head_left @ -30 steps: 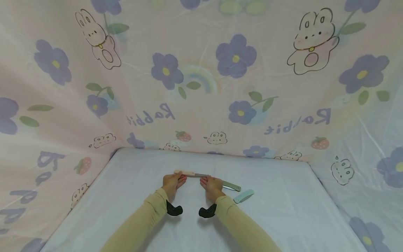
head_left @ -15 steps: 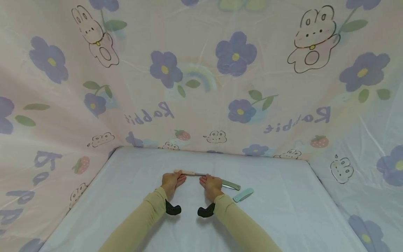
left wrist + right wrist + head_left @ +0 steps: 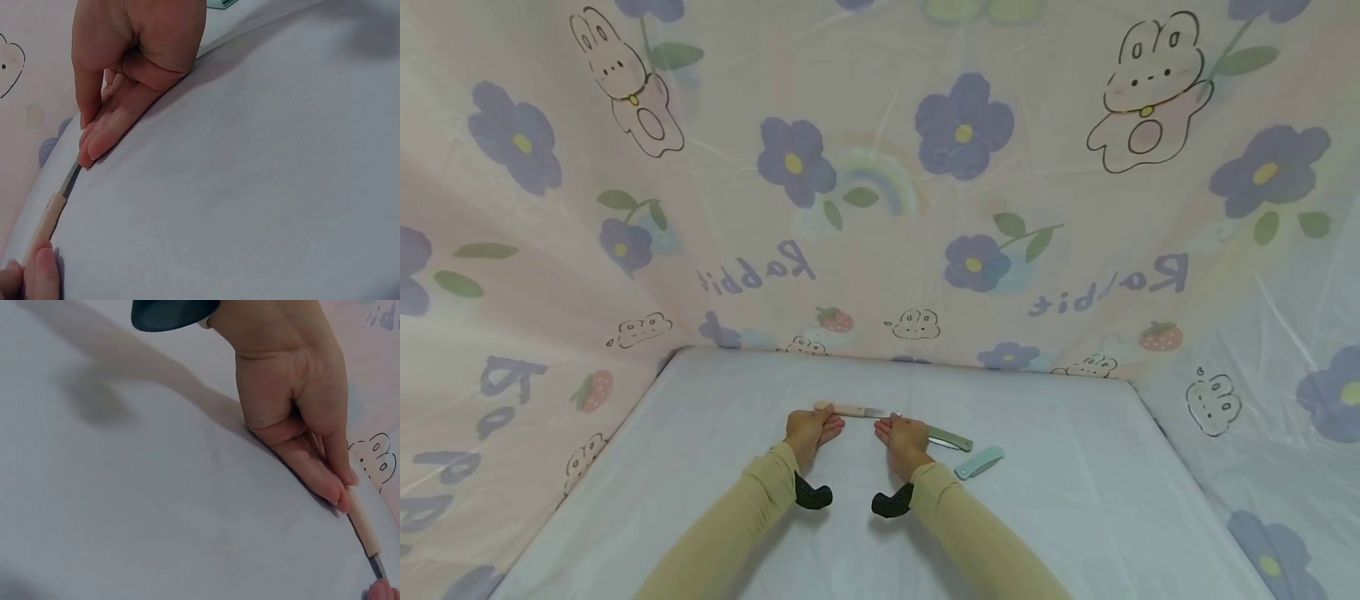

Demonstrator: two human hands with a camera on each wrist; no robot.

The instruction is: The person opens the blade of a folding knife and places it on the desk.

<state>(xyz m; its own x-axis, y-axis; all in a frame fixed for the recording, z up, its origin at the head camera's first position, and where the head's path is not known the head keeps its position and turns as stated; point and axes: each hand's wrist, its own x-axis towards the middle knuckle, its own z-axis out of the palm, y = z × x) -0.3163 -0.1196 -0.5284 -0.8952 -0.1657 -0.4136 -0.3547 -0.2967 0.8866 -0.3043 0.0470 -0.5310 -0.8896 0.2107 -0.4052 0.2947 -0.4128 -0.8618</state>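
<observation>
A folding knife (image 3: 850, 410) with a pale pink handle and its blade out lies crosswise between the two hands. My left hand (image 3: 807, 435) pinches the handle end between thumb and fingers. At the other end, my right hand (image 3: 906, 442) pinches the blade near its tip, which the fingers hide. The left wrist view has the blade (image 3: 69, 179) running into the right hand's fingertips. Seen from the right wrist, the handle (image 3: 362, 520) comes out of the left hand's pinch. Just right of the right hand lies a green folding knife (image 3: 952, 440), partly hidden by it.
A mint-green folding knife (image 3: 980, 462), folded, lies at the right on the white table surface (image 3: 1075, 500). Patterned curtains (image 3: 880, 250) with flowers and rabbits enclose the back and sides. Each wrist wears a black device (image 3: 814, 493).
Both hands keep their hold in nearly the same place. The pink knife has rolled a little: its blade looked thin half a second ago and now shows a broader, brighter face.
</observation>
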